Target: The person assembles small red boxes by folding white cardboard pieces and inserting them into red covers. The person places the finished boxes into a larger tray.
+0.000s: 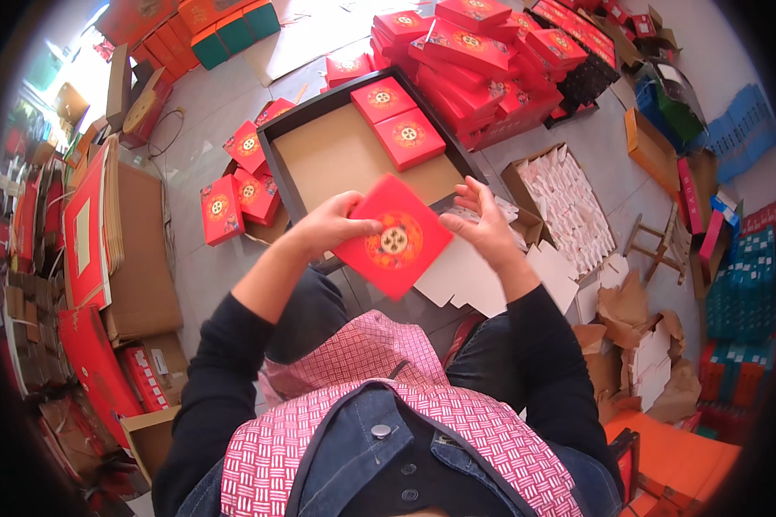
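Note:
A square red gift box with a round gold medallion is held up in front of me, one corner pointing away. Its left edge is in my left hand, thumb on top of the lid. My right hand is at the right corner with fingers apart, the thumb close to the box; whether it touches is unclear. Just beyond is a black-rimmed tray with a tan bottom. Two similar red boxes lie in its far right part.
Large stacks of red boxes rise behind the tray, and several more red boxes lie left of it. To the right stands a carton of white-wrapped pieces. White cardboard sheets lie nearer. Flat cardboard leans at left.

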A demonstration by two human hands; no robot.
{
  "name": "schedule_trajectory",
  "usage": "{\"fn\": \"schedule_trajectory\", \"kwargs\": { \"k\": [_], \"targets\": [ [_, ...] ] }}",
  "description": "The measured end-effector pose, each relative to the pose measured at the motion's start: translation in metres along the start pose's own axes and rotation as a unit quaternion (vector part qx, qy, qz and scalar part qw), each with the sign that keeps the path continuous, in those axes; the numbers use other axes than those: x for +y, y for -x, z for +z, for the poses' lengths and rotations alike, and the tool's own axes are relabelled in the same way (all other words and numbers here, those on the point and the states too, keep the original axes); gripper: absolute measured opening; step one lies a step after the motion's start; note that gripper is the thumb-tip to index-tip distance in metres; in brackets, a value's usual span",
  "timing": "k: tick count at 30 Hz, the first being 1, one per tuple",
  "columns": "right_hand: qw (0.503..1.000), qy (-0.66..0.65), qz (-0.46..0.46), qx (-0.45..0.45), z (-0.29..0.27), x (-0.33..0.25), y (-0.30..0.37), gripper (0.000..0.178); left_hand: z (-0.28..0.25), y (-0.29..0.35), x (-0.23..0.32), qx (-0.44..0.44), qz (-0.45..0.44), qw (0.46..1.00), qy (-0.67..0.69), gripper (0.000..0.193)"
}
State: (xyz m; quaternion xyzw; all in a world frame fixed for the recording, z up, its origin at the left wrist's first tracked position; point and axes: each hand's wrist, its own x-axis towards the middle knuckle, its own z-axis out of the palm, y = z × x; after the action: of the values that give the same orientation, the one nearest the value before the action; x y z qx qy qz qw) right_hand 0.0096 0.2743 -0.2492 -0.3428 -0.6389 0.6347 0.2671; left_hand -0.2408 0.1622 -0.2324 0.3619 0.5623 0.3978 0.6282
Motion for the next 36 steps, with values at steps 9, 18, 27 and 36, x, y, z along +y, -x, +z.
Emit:
{"fn": "schedule_trajectory", "kwargs": {
  "k": [9,18,27,36],
  "targets": [
    [0.925,-0.345,0.145,-0.059,-0.031,0.014,-0.008,0.047,0.005,-0.077,0.014,-0.201,-0.021,0.938,0.283,0.045],
    [0.905,-0.216,0.323,0.174,0.003,0.060,-0.030,0.048,0.011,-0.148,-0.074,0.163,0.040,0.925,0.341,0.038],
    [0.922,0.139,0.150,0.329,-0.090,0.135,-0.090,0.078,-0.039,-0.208,-0.041,0.056,-0.069,0.964,0.250,0.040],
    [0.952,-0.070,0.224,0.195,-0.089,0.177,-0.122,0.064,-0.022,-0.256,-0.078,0.185,-0.100,0.920,0.329,0.044]
  ]
}}
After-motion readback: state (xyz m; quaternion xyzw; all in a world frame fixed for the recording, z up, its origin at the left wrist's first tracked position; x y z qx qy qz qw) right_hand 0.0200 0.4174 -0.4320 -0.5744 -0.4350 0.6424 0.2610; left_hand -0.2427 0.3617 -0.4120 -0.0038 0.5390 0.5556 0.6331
